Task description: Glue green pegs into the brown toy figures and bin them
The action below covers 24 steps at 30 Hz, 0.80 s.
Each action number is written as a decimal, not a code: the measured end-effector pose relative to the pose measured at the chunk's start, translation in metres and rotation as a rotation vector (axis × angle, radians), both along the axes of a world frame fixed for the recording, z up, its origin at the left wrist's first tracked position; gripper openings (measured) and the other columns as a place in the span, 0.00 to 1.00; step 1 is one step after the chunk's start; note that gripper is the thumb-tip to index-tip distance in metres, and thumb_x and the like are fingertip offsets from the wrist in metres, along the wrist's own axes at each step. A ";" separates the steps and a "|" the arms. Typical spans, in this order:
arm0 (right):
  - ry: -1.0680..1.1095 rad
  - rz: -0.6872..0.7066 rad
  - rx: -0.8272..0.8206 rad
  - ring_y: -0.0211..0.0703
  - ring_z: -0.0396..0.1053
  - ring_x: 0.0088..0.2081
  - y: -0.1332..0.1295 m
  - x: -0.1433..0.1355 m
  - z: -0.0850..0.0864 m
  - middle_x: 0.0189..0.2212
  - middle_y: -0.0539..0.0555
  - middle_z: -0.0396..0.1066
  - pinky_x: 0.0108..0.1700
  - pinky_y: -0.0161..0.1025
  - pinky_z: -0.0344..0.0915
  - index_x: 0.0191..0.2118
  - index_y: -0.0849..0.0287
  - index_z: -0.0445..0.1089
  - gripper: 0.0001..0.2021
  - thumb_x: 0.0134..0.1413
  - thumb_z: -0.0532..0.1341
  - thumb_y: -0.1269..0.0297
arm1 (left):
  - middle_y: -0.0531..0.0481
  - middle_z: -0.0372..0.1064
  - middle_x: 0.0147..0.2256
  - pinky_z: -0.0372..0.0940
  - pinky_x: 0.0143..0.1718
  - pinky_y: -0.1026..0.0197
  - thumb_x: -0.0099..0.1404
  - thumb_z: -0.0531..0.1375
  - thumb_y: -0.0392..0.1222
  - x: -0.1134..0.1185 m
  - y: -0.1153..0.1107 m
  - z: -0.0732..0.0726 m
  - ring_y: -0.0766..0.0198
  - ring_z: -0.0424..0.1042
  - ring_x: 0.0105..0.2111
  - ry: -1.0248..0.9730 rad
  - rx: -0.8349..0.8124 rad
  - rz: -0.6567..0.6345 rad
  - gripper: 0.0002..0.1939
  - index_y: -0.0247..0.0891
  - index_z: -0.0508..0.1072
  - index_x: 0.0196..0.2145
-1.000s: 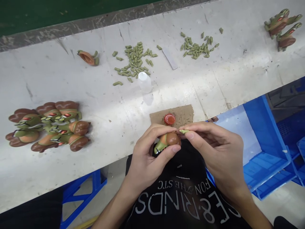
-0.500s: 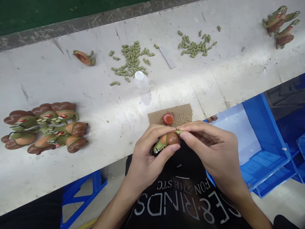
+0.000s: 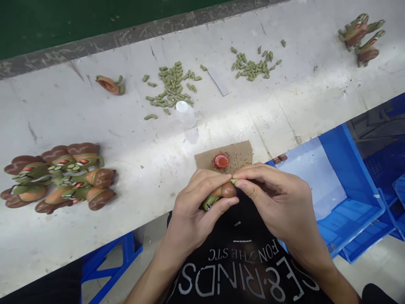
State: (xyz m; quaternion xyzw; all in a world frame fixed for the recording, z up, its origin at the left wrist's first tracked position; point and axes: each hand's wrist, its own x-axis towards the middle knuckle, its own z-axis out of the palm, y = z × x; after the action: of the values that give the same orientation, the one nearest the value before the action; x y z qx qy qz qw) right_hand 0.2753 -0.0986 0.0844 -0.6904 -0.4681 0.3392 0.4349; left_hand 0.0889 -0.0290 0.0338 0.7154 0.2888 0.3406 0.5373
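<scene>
My left hand (image 3: pixel 198 207) is wrapped round a small green, orange and brown toy figure (image 3: pixel 227 190), its rounded brown end toward my right hand. Between thumb and forefinger, my right hand (image 3: pixel 275 194) pinches a small green piece (image 3: pixel 234 181) against the figure's brown end. Whether that piece is joined to the figure is hidden by my fingertips. Just beyond my hands, a red cap (image 3: pixel 221 161) sits on a piece of cardboard (image 3: pixel 243 153). Similar toy figures (image 3: pixel 101 178) lie grouped on the left of the table.
Two piles of small green pieces (image 3: pixel 172 80) lie across the white table (image 3: pixel 136 139), with a strip (image 3: pixel 218 82) between them. A translucent bottle (image 3: pixel 187 116) stands nearer. An orange-and-green part (image 3: pixel 109 85) lies left; figures (image 3: pixel 357 31) lie far right. Blue crates (image 3: pixel 354 202) stand right.
The view has shifted slightly, so the table things appear a little lower and to the left. Both hands keep their hold, and the figure looks slightly turned in my left hand.
</scene>
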 end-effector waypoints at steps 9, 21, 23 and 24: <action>0.085 0.007 -0.053 0.47 0.87 0.38 0.034 0.035 -0.011 0.38 0.51 0.89 0.41 0.42 0.84 0.46 0.51 0.88 0.08 0.71 0.75 0.54 | 0.53 0.82 0.42 0.75 0.46 0.61 0.81 0.70 0.47 0.004 0.003 0.014 0.61 0.81 0.41 0.016 -0.282 0.120 0.07 0.53 0.84 0.54; -0.499 -0.330 0.005 0.64 0.78 0.53 0.176 0.154 -0.086 0.52 0.69 0.78 0.65 0.64 0.72 0.48 0.61 0.83 0.10 0.63 0.69 0.67 | 0.50 0.74 0.37 0.63 0.33 0.60 0.76 0.70 0.68 0.011 0.000 0.040 0.65 0.68 0.29 -0.167 -0.956 0.292 0.24 0.43 0.81 0.48; -0.530 -0.321 -0.004 0.62 0.78 0.50 0.182 0.158 -0.089 0.48 0.67 0.79 0.63 0.63 0.72 0.43 0.59 0.82 0.05 0.64 0.68 0.68 | 0.51 0.73 0.36 0.63 0.33 0.60 0.75 0.70 0.68 0.011 -0.001 0.039 0.65 0.68 0.29 -0.158 -0.966 0.310 0.24 0.43 0.80 0.48; -0.543 -0.314 -0.007 0.60 0.78 0.49 0.183 0.160 -0.091 0.46 0.65 0.80 0.62 0.62 0.73 0.41 0.59 0.81 0.03 0.64 0.68 0.68 | 0.51 0.73 0.36 0.62 0.33 0.59 0.75 0.70 0.68 0.011 -0.002 0.038 0.65 0.68 0.29 -0.152 -0.969 0.310 0.24 0.43 0.80 0.48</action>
State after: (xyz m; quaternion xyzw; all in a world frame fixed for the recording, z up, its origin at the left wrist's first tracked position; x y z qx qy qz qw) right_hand 0.4352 0.0844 -0.0063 -0.8211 -0.4536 0.0730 0.3387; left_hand 0.0996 -0.0306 0.0719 0.3062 0.4763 0.2946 0.7698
